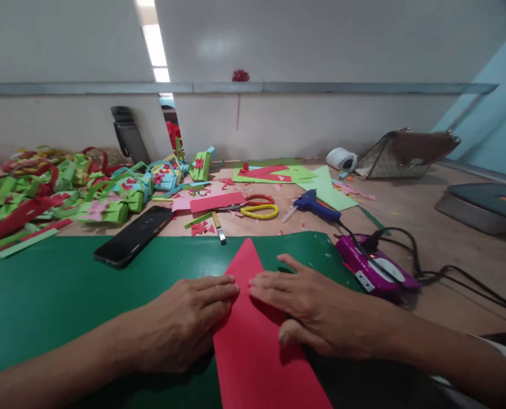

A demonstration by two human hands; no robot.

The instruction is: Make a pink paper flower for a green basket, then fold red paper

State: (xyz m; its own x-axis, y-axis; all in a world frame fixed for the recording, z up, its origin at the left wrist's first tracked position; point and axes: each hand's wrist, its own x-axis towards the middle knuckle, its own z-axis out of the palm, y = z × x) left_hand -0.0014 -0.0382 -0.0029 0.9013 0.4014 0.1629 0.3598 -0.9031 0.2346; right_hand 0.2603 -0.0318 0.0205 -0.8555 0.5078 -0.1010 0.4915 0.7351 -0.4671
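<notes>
Near edge of green mat (65,295): fingers of left hand (178,321) and right hand (316,307) nearly straight, pressed on red paper (253,352), gripping nothing. Far end pointed, near part wide, flat; shaping looks partway. Beyond, scissors (263,217) and glue gun (310,203) untouched. Far left, paper baskets (116,213), seemingly finished.
</notes>
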